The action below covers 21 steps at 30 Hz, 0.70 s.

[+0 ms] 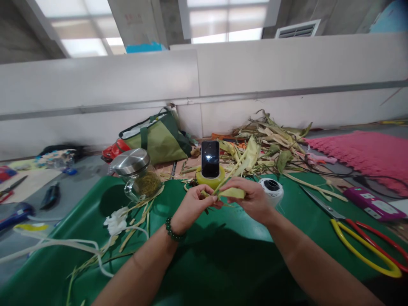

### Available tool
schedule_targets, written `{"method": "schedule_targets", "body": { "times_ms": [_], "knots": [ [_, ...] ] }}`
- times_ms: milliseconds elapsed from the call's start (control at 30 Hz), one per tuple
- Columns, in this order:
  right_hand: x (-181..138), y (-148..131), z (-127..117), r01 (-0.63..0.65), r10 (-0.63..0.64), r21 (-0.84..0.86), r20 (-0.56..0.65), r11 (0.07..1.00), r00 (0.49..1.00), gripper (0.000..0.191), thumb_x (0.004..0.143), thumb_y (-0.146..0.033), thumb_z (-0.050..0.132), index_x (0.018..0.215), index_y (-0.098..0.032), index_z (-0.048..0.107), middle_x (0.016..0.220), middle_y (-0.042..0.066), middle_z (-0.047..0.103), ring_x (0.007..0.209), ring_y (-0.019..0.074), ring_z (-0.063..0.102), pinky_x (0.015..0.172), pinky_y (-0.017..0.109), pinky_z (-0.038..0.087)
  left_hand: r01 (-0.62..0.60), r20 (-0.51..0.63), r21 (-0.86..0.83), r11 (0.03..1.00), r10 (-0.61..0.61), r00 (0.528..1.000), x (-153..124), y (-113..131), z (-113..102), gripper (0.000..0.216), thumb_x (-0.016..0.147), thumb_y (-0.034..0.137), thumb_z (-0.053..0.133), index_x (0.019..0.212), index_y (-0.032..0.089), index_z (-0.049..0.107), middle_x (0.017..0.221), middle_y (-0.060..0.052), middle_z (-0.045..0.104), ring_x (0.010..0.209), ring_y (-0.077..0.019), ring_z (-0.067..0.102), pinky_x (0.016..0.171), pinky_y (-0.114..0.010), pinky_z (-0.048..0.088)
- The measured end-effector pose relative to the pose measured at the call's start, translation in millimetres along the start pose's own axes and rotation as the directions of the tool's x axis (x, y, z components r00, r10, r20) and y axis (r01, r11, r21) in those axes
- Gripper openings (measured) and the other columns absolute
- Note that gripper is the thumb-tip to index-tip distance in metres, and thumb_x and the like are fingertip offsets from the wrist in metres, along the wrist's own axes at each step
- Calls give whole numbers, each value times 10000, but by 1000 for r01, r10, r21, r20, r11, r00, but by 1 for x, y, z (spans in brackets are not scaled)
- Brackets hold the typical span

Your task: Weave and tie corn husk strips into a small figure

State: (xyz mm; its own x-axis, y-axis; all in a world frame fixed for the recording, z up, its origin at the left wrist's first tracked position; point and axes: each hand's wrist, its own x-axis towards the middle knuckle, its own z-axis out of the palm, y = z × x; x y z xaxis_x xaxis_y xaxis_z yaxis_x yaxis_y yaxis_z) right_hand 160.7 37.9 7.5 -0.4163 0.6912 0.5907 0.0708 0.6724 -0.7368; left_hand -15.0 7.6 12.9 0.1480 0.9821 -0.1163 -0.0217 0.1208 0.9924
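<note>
My left hand (193, 206) and my right hand (251, 199) meet above the green mat (223, 259), both pinched on a folded yellow-green leaf strip (232, 192). The strip's long end runs up and to the right, toward the leaf pile. A dark bead bracelet (172, 231) circles my left wrist. Just behind my hands a black phone (210, 158) stands upright in a yellow tape roll (210, 179).
A pile of dried leaves (269, 146) lies at the back. Scissors with red and yellow handles (357, 236) lie right, a white spool (270, 189) beside my right hand. A lidded glass jar (137, 174), green bag (156, 136), leaf scraps and white cord (60, 244) sit left.
</note>
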Motion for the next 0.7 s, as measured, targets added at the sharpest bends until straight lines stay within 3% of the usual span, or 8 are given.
{"method": "schedule_targets", "body": {
  "times_ms": [100, 267, 367, 500, 567, 700],
  "knots": [
    [-3, -4, 13, 79, -79, 28, -6, 996, 997, 94, 801, -276, 650, 783, -189, 681, 785, 48, 676, 720, 149, 638, 646, 266, 525, -50, -42, 35, 998, 51, 998, 1, -2, 2, 241, 573, 253, 770, 633, 159, 557, 516, 14, 618, 477, -108, 554, 459, -189, 344],
    [-5, -3, 33, -207, 225, 137, -131, 969, 965, 196, 761, -306, 671, 876, -177, 578, 675, -5, 651, 512, 104, 581, 480, 214, 476, -237, -23, 36, 971, 238, 971, 2, -10, 8, 163, 598, 204, 732, 564, 149, 583, 552, 10, 595, 531, -108, 515, 525, -214, 395],
    [-4, 4, 34, -249, 268, 112, -212, 962, 940, 253, 732, -303, 693, 905, -181, 555, 656, -20, 631, 509, 108, 576, 474, 214, 475, -230, -4, 26, 973, 230, 973, 0, -8, 9, 140, 641, 239, 705, 584, 151, 612, 588, -11, 642, 577, -137, 573, 556, -227, 430],
    [-4, 8, 29, -72, 39, -135, -238, 988, 971, 66, 787, -235, 640, 762, -179, 617, 672, 5, 629, 586, 117, 592, 544, 221, 491, -112, -28, -1, 994, 112, 993, -1, -3, 8, 233, 629, 356, 740, 684, 157, 630, 609, -25, 684, 630, -179, 653, 544, -231, 455],
    [-4, 8, 27, 36, -90, -241, -216, 970, 972, 78, 813, -194, 606, 755, -176, 656, 703, 26, 646, 628, 124, 606, 584, 227, 502, -96, -47, -7, 995, 96, 994, -1, -2, 8, 290, 597, 398, 763, 685, 157, 627, 605, -18, 683, 644, -183, 669, 535, -223, 457],
    [-5, 6, 25, 86, -156, -327, -193, 941, 969, 139, 833, -156, 561, 805, -171, 697, 715, 43, 647, 633, 128, 615, 583, 224, 507, -85, -66, -17, 996, 83, 994, 0, -4, 9, 402, 569, 507, 764, 681, 151, 614, 599, -8, 671, 645, -182, 678, 473, -199, 421]
  ]
}}
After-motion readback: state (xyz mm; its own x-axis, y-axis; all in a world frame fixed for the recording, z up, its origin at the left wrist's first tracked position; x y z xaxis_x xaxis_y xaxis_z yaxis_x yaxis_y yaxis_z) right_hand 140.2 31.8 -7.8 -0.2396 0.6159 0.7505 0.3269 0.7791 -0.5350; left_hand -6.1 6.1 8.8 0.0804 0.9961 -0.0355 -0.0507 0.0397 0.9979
